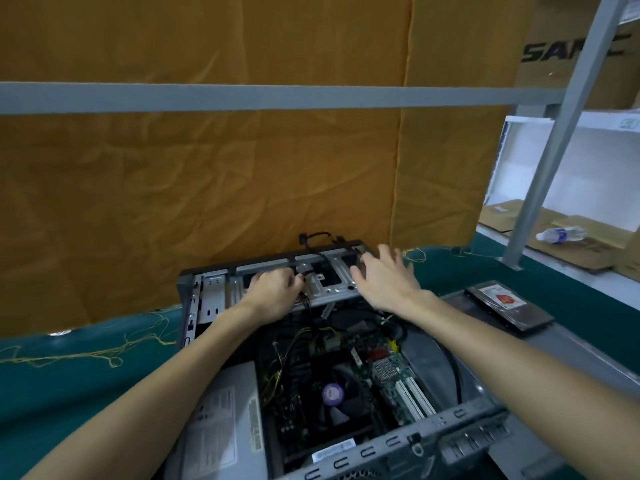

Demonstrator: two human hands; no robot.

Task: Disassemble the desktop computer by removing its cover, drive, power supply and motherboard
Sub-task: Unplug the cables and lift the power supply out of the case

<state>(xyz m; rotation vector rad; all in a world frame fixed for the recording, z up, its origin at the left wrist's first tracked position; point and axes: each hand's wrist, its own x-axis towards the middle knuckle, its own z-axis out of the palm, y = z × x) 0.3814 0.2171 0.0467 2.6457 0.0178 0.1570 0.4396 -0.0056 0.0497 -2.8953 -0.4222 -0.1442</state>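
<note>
On the green bench [62, 393], left hand [273, 289] pinches cables [304, 299]; right hand [384, 282] spread.

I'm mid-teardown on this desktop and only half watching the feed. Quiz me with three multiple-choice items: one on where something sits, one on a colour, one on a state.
1. Where does the removed hard drive lie?
A. on the grey panel right of the case
B. inside the case
C. on the shelf by the bottle

2. What colour is the sticker on the CPU fan?
A. red
B. purple
C. green

3. What is the left hand doing?
A. resting flat on the table
B. gripping cables at the drive cage
C. holding a screwdriver

Key: 1 A, the drive sits on the grey panel outside the case. 2 B, the fan hub is purple. 3 B, its fingers curl round the cables at the drive cage; the right hand is spread open.
</note>
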